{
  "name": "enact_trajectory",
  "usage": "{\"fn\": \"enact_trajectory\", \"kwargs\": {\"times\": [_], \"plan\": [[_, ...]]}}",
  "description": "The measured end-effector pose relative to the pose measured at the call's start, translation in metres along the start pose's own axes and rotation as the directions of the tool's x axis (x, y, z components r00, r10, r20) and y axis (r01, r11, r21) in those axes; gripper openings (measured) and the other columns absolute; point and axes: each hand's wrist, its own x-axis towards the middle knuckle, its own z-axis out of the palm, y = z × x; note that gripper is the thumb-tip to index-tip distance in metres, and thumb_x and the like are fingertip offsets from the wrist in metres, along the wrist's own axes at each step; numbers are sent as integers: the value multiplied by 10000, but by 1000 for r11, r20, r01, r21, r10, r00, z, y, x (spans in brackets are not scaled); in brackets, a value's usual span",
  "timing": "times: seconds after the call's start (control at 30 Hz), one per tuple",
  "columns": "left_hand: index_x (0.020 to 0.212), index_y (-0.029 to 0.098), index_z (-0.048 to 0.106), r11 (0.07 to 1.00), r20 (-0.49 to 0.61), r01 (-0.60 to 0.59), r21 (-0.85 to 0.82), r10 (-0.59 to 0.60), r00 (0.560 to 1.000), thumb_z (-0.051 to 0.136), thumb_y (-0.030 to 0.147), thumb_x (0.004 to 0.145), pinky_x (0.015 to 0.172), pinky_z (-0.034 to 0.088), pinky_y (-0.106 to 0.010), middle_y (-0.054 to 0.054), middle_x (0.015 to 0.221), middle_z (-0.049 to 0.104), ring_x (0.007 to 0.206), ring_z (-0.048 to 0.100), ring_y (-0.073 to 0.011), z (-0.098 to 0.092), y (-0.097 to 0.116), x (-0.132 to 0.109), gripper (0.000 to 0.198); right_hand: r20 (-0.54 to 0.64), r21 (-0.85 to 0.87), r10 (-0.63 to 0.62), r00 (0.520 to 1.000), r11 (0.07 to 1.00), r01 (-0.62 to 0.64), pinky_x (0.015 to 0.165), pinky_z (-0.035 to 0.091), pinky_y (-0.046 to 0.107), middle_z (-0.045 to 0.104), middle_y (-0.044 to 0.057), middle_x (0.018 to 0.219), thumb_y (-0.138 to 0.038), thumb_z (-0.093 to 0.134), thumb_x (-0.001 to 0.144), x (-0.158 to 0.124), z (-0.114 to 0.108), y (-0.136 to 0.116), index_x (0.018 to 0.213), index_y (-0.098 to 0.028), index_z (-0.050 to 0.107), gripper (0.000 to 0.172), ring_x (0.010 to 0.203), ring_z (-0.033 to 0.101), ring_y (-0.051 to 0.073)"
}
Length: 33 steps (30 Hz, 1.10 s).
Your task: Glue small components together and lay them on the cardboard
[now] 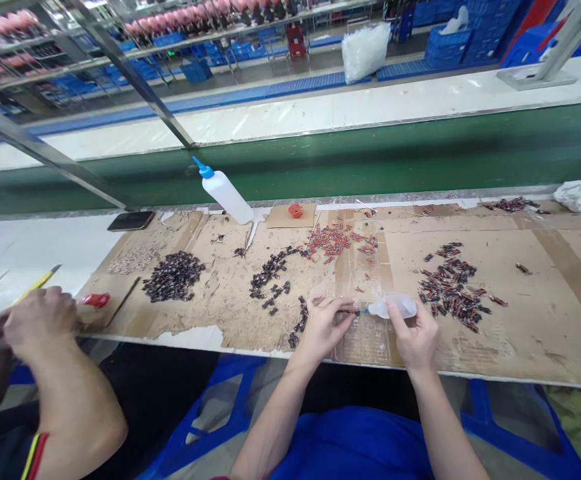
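Observation:
My left hand (324, 325) pinches a small dark part (346, 308) over the cardboard-covered bench. My right hand (414, 335) is closed round a small clear squeeze bottle (394, 307) lying sideways, its blue tip (367, 310) touching the part. Several small red and black parts lie in a pile (451, 288) just right of my hands. Dark parts (270, 273) lie in a row to the left, and red ones (334, 240) farther back.
A larger white bottle with a blue nozzle (224, 192) leans at the bench's back edge beside a small red cap (295, 211). A co-worker's hands (37, 320) are at the left near a heap of black parts (174, 275). A green conveyor belt (370, 157) runs behind the bench.

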Motion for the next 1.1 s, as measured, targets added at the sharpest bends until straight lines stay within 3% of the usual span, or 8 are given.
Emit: {"fn": "enact_trajectory", "kwargs": {"times": [0.17, 0.37, 0.47, 0.73, 0.83, 0.9, 1.03, 1.1], "plan": [[1005, 242, 679, 1000, 29, 16, -7, -16, 999, 682, 190, 829, 1047, 326, -485, -20, 945, 778, 978, 687, -218, -6, 2, 2, 184, -106, 216, 78, 991, 975, -54, 589, 511, 295, 694, 43, 766, -467, 708, 723, 6, -4, 3, 845, -173, 618, 330, 653, 650, 183], [915, 246, 720, 989, -75, 61, 133, -52, 996, 606, 191, 897, 967, 362, -434, -30, 997, 757, 986, 653, -211, -12, 12, 26, 127, -72, 272, 43, 996, 962, -22, 828, 539, 396, 687, 42, 891, -367, 817, 585, 21, 4, 12, 904, -228, 478, 486, 866, 691, 220], [937, 242, 717, 977, -49, 47, 210, -37, 998, 600, 195, 902, 916, 377, -406, -32, 1010, 737, 1027, 608, -218, -7, 18, 38, 131, -44, 274, 30, 999, 962, -17, 837, 541, 390, 658, 31, 919, -347, 812, 578, 23, 9, 16, 972, -242, 452, 544, 892, 677, 209], [805, 219, 678, 970, -18, -17, 241, 22, 1000, 626, 152, 869, 892, 389, -390, -51, 998, 675, 1054, 541, -242, 6, 16, 41, 107, -46, 101, -75, 996, 992, 80, 847, 537, 387, 583, 77, 1069, -376, 793, 635, 17, 1, 21, 1144, -223, 460, 626, 1003, 614, 219], [822, 226, 665, 993, -1, -31, 113, 32, 1000, 597, 146, 884, 888, 408, -370, -34, 937, 686, 1003, 565, -222, 4, 19, 33, 122, -224, -58, -209, 952, 978, 201, 781, 536, 371, 576, 120, 1147, -383, 831, 621, 2, -7, 10, 1218, -206, 457, 727, 991, 600, 234], [849, 223, 666, 999, 24, -50, 13, 49, 998, 564, 149, 903, 878, 425, -349, -28, 907, 694, 959, 588, -206, 2, 23, 25, 136, -319, -164, -280, 905, 957, 238, 689, 527, 332, 620, 92, 999, -342, 827, 659, -11, -10, 2, 1154, -187, 521, 602, 815, 615, 198], [886, 235, 678, 992, 110, -119, -50, 123, 986, 495, 140, 934, 879, 421, -345, -19, 906, 719, 938, 611, -194, -3, 33, 12, 212, 106, -46, -322, 941, 944, 328, 609, 533, 293, 691, 52, 838, -370, 696, 820, -22, -9, -9, 968, -208, 659, 222, 665, 629, 167], [907, 247, 682, 989, 143, -147, -31, 150, 978, 487, 139, 939, 890, 410, -356, -15, 927, 728, 950, 613, -196, -4, 35, 9, 225, 250, 25, -261, 932, 964, 263, 611, 550, 284, 708, 48, 821, -396, 614, 879, -19, -7, -10, 911, -208, 685, 203, 654, 649, 162]]}}
